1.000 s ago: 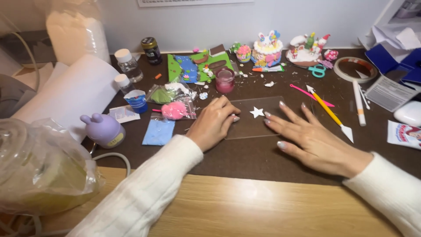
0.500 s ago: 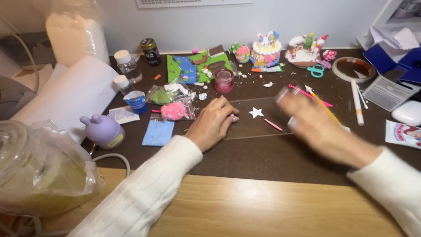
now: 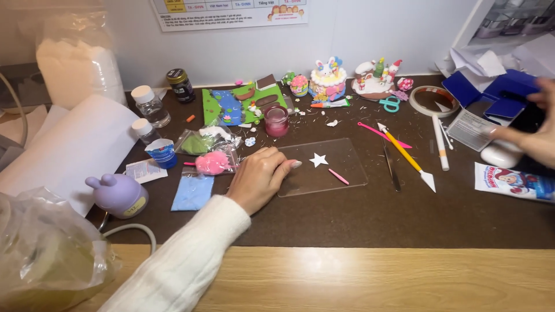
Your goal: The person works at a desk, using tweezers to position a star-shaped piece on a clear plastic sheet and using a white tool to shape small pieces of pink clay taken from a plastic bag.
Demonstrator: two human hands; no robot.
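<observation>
Since the earlier frame, the right hand (image 3: 535, 136) is swinging away from the clear acrylic sheet (image 3: 324, 167) toward the blue folders beyond that sheet's right end; it is blurred, so I cannot tell its grip. Left hand (image 3: 260, 176) is pressing the sheet's left edge, fingers (image 3: 287, 166) loosely curled and gripping nothing. Small white clay star (image 3: 318, 160) is lying on the sheet, just beside those fingertips, apart. A nudge might dent the star or shift the sheet.

A purple rabbit-eared pot (image 3: 118, 194) stands near a paper roll (image 3: 69, 151), teal scissors (image 3: 391, 103) beside clay cakes (image 3: 328, 80)
</observation>
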